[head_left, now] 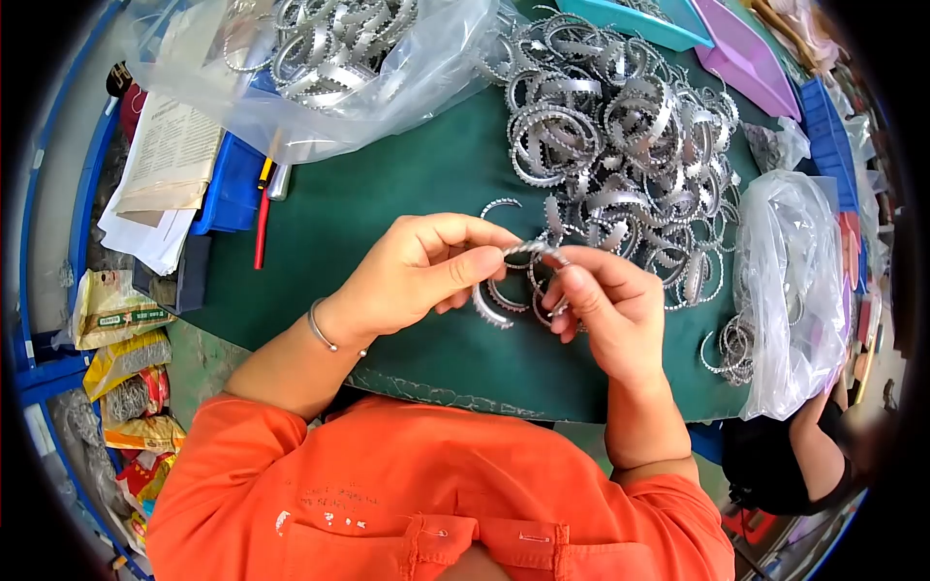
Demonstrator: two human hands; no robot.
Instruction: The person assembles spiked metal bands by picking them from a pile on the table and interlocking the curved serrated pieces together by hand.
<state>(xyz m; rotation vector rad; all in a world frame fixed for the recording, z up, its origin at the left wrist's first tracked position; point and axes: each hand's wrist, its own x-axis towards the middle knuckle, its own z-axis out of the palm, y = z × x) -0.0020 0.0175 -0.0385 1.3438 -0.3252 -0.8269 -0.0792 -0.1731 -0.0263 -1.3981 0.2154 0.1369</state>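
Between my two hands is a silver twisted cuff bangle [531, 248], held above the green table near its front edge. My left hand [426, 263] pinches one side of it between thumb and fingers. Thumb and fingers of my right hand [605, 300] close on the other side. Just under my hands, a few loose open bangles [491, 308] lie on the table. Beyond them spreads a large heap of silver bangles [620, 126], many with beaded or notched edges. A plain metal cuff [320, 326] sits on my left wrist.
A clear plastic bag [407, 107] of bangles stands at the back left, another clear bag [790, 290] at the right beside a small bangle pile [731, 351]. Teal [649, 24] and purple trays [746, 58] are at the back. A red pen [261, 230] lies left; another person [790, 455] is at lower right.
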